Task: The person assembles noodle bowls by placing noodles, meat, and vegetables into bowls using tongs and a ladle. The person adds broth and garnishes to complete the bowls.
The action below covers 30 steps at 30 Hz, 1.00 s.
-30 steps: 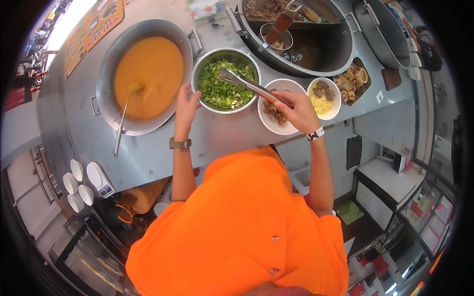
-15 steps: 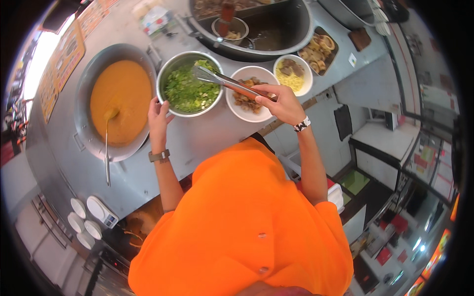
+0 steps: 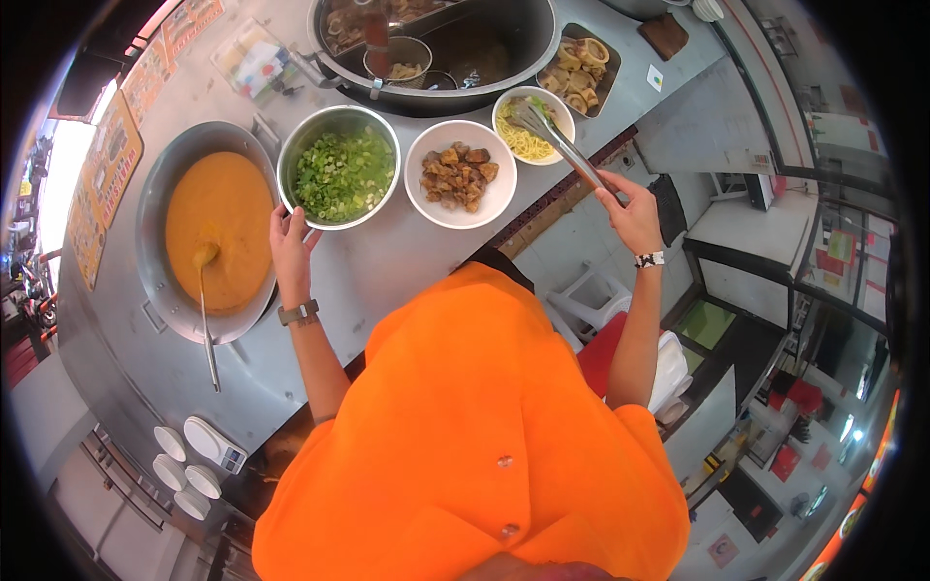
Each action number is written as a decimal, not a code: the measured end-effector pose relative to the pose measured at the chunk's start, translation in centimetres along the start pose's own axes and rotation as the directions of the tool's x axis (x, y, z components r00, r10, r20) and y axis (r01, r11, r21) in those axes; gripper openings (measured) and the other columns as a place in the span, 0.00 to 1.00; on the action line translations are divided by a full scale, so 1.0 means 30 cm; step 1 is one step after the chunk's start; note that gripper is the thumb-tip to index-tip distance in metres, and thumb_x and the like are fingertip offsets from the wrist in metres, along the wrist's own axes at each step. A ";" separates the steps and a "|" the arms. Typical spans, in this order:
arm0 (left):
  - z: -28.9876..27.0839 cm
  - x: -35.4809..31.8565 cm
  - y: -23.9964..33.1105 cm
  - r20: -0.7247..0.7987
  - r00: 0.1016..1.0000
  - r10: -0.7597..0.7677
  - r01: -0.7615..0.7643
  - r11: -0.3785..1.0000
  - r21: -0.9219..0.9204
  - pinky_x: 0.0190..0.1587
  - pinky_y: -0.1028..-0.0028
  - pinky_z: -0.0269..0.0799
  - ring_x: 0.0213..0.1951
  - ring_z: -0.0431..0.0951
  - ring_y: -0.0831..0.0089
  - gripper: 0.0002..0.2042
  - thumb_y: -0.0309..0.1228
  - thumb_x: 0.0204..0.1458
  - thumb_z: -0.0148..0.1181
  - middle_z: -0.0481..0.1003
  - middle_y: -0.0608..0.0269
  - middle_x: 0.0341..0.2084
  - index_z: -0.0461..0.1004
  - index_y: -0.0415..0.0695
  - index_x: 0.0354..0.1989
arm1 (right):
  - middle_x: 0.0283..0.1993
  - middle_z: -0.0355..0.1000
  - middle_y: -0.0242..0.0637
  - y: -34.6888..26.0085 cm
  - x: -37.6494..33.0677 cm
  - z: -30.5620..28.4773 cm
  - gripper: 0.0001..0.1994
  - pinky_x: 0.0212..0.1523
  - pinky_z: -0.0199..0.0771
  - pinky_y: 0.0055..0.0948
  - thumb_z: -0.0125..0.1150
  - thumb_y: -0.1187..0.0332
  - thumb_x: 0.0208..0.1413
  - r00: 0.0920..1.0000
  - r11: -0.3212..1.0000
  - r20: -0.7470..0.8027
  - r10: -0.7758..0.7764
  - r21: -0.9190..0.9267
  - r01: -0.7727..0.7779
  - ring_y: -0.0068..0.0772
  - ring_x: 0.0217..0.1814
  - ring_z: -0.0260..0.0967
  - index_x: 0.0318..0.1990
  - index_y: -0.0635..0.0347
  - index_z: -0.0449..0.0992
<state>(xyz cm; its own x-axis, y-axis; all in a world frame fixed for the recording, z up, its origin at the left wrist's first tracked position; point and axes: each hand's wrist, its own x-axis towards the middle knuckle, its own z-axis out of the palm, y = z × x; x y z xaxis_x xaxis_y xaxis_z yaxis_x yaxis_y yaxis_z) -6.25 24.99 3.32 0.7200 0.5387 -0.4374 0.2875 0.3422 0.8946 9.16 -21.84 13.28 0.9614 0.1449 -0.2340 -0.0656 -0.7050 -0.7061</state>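
Observation:
My left hand (image 3: 293, 254) pinches the near-left rim of a metal bowl (image 3: 396, 167) of chopped greens (image 3: 339, 169), thumb over the edge. Metal tongs with a brown handle (image 3: 573, 155) are gripped in my right hand (image 3: 635, 215). Their tips sit over a small white bowl (image 3: 497, 121) of yellow noodles (image 3: 523, 145), with some green at the tips. What else is in that bowl is partly hidden by the tongs. Between the two bowls stands a larger white bowl (image 3: 510, 189) with browned meat chunks (image 3: 459, 176).
On the left, a large pot (image 3: 150, 257) holds orange soup and a ladle (image 3: 206, 315). A big divided pot (image 3: 547, 58) stands behind the bowls, next to a tray (image 3: 608, 82) of pale cut pieces. A scale (image 3: 215, 443) and white bowls (image 3: 170, 473) lie lower left.
My right hand has carried the tongs from over the greens and meat bowls rightward to the noodle bowl. My left hand stays at the greens bowl. The whole view has shifted slightly.

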 end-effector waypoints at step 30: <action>0.088 -0.146 -0.070 -0.058 0.998 -0.008 -0.007 0.967 -0.254 0.56 0.60 0.74 0.53 0.74 0.54 0.26 0.36 0.61 0.54 0.65 0.51 0.57 0.55 0.38 0.63 | 0.27 0.73 0.30 0.187 0.039 0.159 0.14 0.19 0.68 0.23 0.65 0.68 0.56 0.906 0.941 -0.259 -0.335 -0.148 0.306 0.19 0.20 0.68 0.49 0.60 0.80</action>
<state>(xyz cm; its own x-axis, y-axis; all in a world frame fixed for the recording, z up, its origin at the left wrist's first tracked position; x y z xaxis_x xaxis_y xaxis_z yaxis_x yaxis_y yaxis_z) -8.33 19.88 3.58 0.6798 0.5801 -0.4488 0.1123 0.5225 0.8452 8.62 -22.31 5.86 0.9621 0.1880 0.1976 0.2718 -0.7214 -0.6369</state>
